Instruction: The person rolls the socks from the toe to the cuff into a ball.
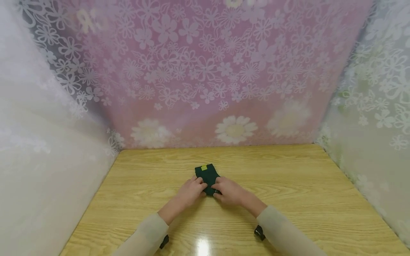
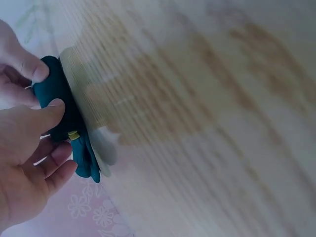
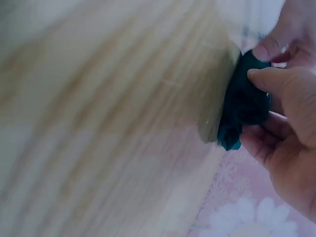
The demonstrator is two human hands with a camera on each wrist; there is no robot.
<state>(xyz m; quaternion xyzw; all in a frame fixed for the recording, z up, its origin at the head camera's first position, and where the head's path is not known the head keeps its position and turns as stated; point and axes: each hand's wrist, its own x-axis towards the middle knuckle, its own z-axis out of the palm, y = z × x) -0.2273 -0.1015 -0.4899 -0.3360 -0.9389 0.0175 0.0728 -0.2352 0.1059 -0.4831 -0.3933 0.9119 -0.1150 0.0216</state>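
A dark green, sock-like folded cloth (image 1: 208, 176) lies on the table ahead of me, with a small yellow label (image 1: 204, 168) near its far edge. Its near end is rolled over, as the left wrist view shows, while layered flaps (image 2: 85, 160) stick out at the far end. My left hand (image 1: 189, 192) grips the roll on its left side, thumb pressed on top and fingers curled beneath. On the other side my right hand (image 1: 229, 191) pinches the roll between thumb and fingers. Both thumbs sit close together in the right wrist view.
The wood-grain table (image 1: 144, 185) spreads around the cloth on all sides. Behind it hangs a pink flowered curtain (image 1: 205, 71), and pale sheets close in the left and right sides. Black straps (image 1: 259, 233) show at both wrists.
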